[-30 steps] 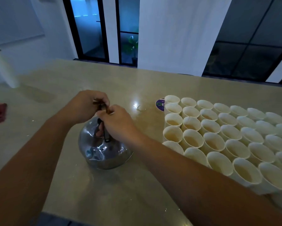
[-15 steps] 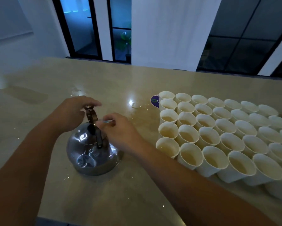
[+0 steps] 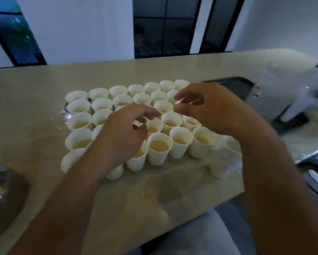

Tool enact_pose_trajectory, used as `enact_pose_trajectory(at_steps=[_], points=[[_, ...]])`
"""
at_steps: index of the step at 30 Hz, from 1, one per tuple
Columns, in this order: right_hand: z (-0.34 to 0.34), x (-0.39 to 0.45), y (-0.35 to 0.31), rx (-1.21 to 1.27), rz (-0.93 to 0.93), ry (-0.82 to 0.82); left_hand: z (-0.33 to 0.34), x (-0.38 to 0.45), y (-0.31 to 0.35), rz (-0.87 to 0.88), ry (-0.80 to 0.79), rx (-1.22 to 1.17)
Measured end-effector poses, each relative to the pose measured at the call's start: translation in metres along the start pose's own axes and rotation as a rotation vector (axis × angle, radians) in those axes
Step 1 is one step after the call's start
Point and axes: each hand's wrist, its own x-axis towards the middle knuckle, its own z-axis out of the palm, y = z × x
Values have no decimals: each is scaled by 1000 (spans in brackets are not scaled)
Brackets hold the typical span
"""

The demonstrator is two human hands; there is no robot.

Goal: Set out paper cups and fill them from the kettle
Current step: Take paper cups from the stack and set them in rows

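Several white paper cups (image 3: 159,150) stand packed in rows on the beige table (image 3: 147,196), most holding pale liquid. My left hand (image 3: 123,133) hovers over the near-left cups, fingers loosely curled and holding nothing. My right hand (image 3: 207,107) hovers over the right side of the cups, fingers relaxed and spread, also holding nothing. The steel kettle (image 3: 1,184) shows only as a blurred shiny edge at the far left, apart from both hands.
A dark tray (image 3: 235,87) and white plastic wrapping (image 3: 292,92) lie at the right of the table. Clear plastic film (image 3: 226,162) lies by the near-right cups. Spilled drops glint left of the cups. The table's near edge runs diagonally at lower right.
Both hands let go of the kettle's handle and moved right, over the cups. The view swung right, so the kettle now sits at the left edge.
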Motion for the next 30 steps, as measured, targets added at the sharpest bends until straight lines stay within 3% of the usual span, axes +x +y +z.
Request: enact_pose_trajectory(at_steps=[6,11,19,25,30], points=[[-35,-35,87,-107,210,15,107,20,44,-8,-185,-92],[-30,-49,130,-186,355,-217,157,21,48,-163,-308,-40],[-14,-37,150,-157,233,-258,205,11,39,-208,-501,-70],[-39,-39,136,-101,255,-259,204,7,48,-159,-403,-361],[-68,-33,91,92,133,-188,173,19,57,-32,-79,-533]])
